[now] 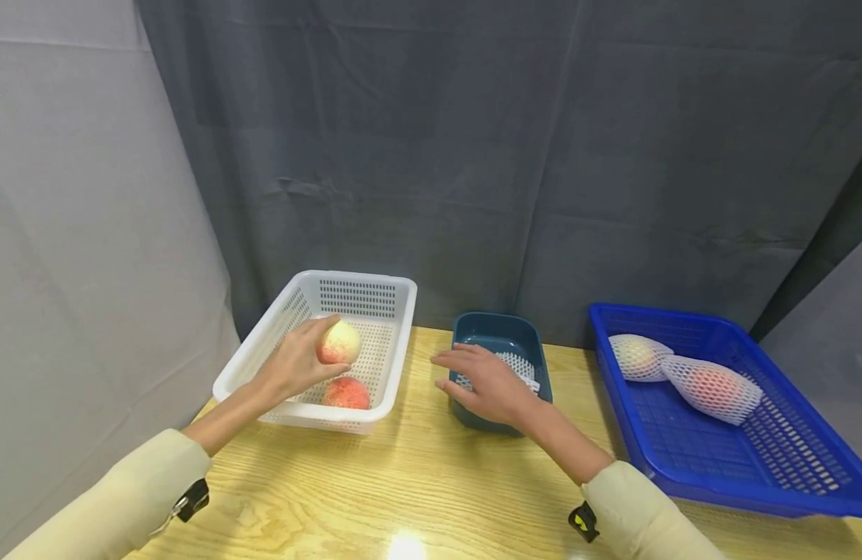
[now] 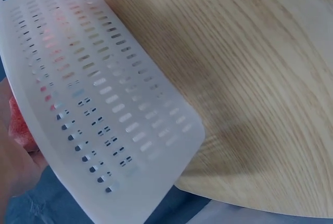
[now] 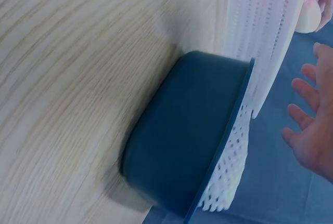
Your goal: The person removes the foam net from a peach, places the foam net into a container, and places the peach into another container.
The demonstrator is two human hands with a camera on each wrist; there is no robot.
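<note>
My left hand (image 1: 291, 364) holds a yellow-and-red peach (image 1: 343, 342) between thumb and fingers, over the white basket (image 1: 404, 334). A second, redder peach (image 1: 347, 393) lies in that basket near its front. In the left wrist view the basket's slotted side (image 2: 114, 94) hides most of the inside, and a red peach surface (image 2: 21, 128) shows beside the hand. My right hand (image 1: 490, 383) hovers with spread fingers over a dark teal bin (image 1: 499, 330). White foam nets (image 1: 518, 365) lie in the bin, partly covered by this hand. The right wrist view shows the fingers holding nothing.
A large blue basket (image 1: 704, 455) stands at the right, with two peaches in white foam nets, one paler (image 1: 639, 358) and one redder (image 1: 714, 390). All the containers rest on a wooden table (image 1: 319, 482). A dark grey curtain (image 1: 438, 155) hangs behind them.
</note>
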